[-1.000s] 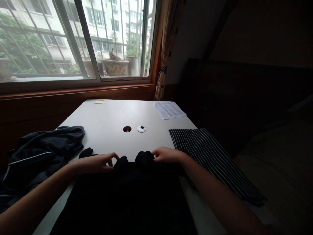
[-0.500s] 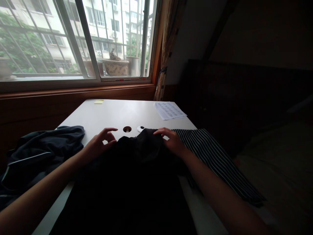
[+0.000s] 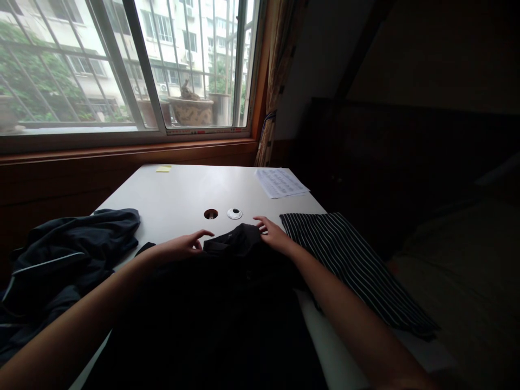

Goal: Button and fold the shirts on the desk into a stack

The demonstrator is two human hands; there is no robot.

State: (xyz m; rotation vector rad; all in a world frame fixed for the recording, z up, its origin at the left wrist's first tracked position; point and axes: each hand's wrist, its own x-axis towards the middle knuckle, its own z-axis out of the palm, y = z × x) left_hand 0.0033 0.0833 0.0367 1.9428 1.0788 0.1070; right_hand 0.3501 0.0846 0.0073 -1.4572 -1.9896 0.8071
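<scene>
A black garment (image 3: pixel 227 303) lies spread on the white table (image 3: pixel 182 195) in front of me, its far end bunched up near the table's middle. My left hand (image 3: pixel 184 246) rests on the left side of that bunched end, fingers stretched forward. On the right side of the same end lies my right hand (image 3: pixel 274 233), fingers extended and flat on the cloth. Neither hand grips anything that I can see.
A dark blue garment (image 3: pixel 69 244) is heaped at the table's left edge. A black-and-white striped cloth (image 3: pixel 345 260) hangs over the right edge. A cable hole (image 3: pixel 210 214) with its white cap (image 3: pixel 234 213), printed sheets (image 3: pixel 281 182) and a yellow note (image 3: pixel 163 169) lie farther back, below the window.
The garment's far end was pinched, lifted and carried forward; now it is laid down folded, and both hands have opened flat on it.
</scene>
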